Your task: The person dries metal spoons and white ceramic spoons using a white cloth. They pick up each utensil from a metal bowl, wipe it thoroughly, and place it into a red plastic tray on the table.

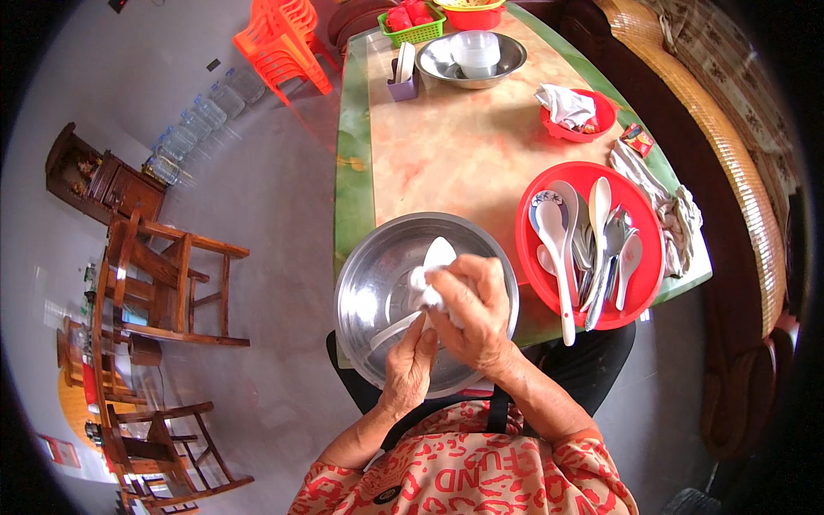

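Note:
Over a large steel bowl (359,257), my right hand (474,316) is closed on a small white cloth (421,287), bunched around a white spoon (439,251). The spoon's rounded end sticks out beyond the cloth. My left hand (410,365) pinches at its lower end, which the fingers mostly hide. Inside the bowl, below the hands, lies another white spoon (393,331). To the right, a red oval tray (534,190) holds several white ladle-like spoons (554,227) and metal spoons, with some handles reaching over its near rim.
A crumpled cloth (678,219) lies along the table's right edge. Farther back are a red basin (611,116) with a white cloth, a steel basin (425,62) with clear plastic tubs, a purple holder (403,88) and a green basket (412,34). Wooden chairs (184,292) stand left.

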Demonstrator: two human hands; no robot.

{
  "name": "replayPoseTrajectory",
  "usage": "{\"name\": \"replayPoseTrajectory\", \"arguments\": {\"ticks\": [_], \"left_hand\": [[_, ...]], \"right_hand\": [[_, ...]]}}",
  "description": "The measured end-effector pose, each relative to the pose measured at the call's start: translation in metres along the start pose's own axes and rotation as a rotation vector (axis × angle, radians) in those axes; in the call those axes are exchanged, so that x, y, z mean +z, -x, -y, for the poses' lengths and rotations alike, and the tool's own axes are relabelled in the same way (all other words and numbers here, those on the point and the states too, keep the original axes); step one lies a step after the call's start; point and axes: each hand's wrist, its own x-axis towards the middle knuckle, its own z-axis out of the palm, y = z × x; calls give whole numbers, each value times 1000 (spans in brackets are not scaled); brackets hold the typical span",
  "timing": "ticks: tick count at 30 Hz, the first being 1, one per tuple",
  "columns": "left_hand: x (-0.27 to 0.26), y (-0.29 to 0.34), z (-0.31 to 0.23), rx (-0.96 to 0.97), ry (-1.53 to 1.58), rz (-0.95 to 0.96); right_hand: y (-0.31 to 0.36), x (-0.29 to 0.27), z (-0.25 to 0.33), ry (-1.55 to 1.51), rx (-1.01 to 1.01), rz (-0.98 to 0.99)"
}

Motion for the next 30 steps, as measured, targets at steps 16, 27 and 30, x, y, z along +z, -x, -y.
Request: {"name": "replayPoseTrajectory", "arguments": {"ticks": [16,27,30], "left_hand": [[-7,3,1,57,-27,65],[-6,3,-19,-255,595,231],[-6,0,-17,-245,673,237]], "right_hand": [[-9,-5,5,174,-190,52],[-7,-3,-4,-816,791,-58],[-6,-5,6,-626,699,-18]]}}
